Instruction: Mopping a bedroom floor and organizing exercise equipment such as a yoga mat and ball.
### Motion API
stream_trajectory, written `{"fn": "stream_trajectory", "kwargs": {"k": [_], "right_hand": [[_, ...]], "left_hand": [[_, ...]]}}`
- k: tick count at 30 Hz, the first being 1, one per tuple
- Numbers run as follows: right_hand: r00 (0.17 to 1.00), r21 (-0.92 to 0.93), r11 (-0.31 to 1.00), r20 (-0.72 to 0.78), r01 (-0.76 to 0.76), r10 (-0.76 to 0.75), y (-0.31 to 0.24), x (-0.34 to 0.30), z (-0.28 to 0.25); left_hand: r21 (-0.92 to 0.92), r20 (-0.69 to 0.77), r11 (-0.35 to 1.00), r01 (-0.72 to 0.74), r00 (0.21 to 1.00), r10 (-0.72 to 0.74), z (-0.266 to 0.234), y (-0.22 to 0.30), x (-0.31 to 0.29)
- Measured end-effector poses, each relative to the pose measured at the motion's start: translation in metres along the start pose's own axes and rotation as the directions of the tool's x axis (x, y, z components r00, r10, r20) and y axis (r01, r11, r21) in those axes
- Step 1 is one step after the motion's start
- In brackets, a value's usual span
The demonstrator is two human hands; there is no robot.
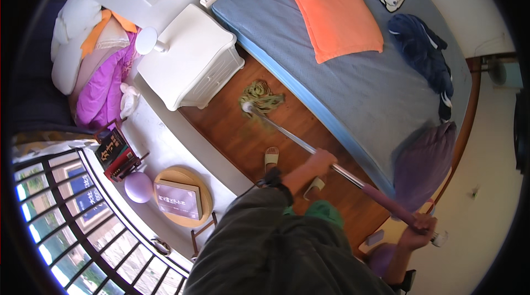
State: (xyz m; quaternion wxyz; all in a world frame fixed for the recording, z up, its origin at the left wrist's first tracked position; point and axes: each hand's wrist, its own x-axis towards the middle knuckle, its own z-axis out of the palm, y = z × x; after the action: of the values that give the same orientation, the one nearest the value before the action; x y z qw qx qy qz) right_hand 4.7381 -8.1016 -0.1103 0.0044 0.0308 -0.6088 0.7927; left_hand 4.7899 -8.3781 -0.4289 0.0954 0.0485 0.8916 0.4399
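A string mop [298, 141] with a silver pole and purple grip slants across the view. Its yellowish-green strands [260, 98] lie on the wooden floor between the bed and the white nightstand. My left hand [322, 159], with a dark band at the wrist, is closed round the middle of the metal pole. Lower right, my right hand [420, 231] wraps round the top end of the purple grip. My feet in pale slippers [271, 157] stand below the pole.
The bed [337, 91] with an orange pillow [337, 13] runs along the right. A white nightstand [190, 52] stands beyond the strands. Left, a white ledge [165, 140] bears a round wooden board [207, 190], a book and a purple ball [138, 187], beside barred windows.
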Motion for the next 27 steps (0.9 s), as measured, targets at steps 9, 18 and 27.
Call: {"fn": "stream_trajectory", "kwargs": {"k": [9,18,27], "right_hand": [[0.577,-0.164,0.98,0.793,-0.11,0.198,0.048,-0.056,0.084],[0.841,-0.314,0.948,0.502,-0.043,0.204,-0.055,-0.082,-0.151],[0.999,-0.578,0.816,-0.026,0.024,-0.048,-0.244,-0.221,-0.287]], "left_hand": [[-0.083,-0.326,0.961,0.265,0.904,-0.278,-0.062,-0.088,-0.14],[0.086,0.025,0.996,-0.014,1.0,0.012,0.113,0.051,-0.008],[-0.359,0.348,0.854,-0.377,0.795,0.497,0.346,0.353,0.039]]}}
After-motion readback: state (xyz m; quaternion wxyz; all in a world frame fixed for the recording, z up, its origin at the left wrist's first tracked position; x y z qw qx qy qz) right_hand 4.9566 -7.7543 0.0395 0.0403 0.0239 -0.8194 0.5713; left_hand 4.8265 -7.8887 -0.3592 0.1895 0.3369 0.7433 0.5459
